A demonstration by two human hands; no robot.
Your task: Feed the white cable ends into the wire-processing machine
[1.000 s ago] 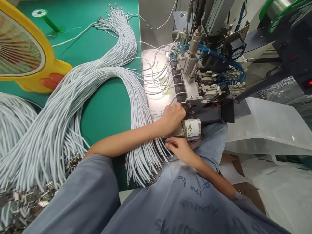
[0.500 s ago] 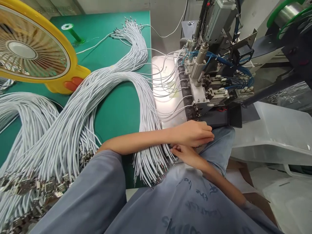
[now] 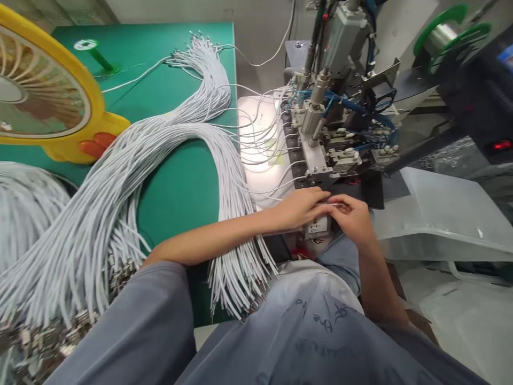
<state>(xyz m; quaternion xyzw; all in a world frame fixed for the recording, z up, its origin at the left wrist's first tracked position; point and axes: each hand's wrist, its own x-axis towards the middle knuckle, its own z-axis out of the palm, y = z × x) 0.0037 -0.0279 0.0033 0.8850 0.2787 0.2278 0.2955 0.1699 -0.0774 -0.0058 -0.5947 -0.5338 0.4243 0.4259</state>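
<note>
At the near end of the machine (image 3: 315,155), my two hands meet over a white cable (image 3: 325,204). My left hand (image 3: 302,207) is closed on it, back of the hand upward. The thumb and fingers of my right hand (image 3: 352,216) pinch the cable's end, whose tip is hidden by the fingers. Beneath my left forearm lies a thick bundle of white cables (image 3: 230,187), their loose ends hanging near my lap. Several white cables run into the machine's black row of clamps (image 3: 294,144). A small grey box with a label (image 3: 318,226) sits just below my hands.
A yellow fan (image 3: 92,128) stands at the left on the green mat (image 3: 176,187). Behind it is a green spool (image 3: 100,59). A wire reel (image 3: 441,37) hangs at the upper right. Translucent plastic bins (image 3: 441,214) stand at the right.
My right hand has moved up and away from the cable ends by my lap to meet my left hand, and the white cable now shows between them. The view has shifted slightly right.
</note>
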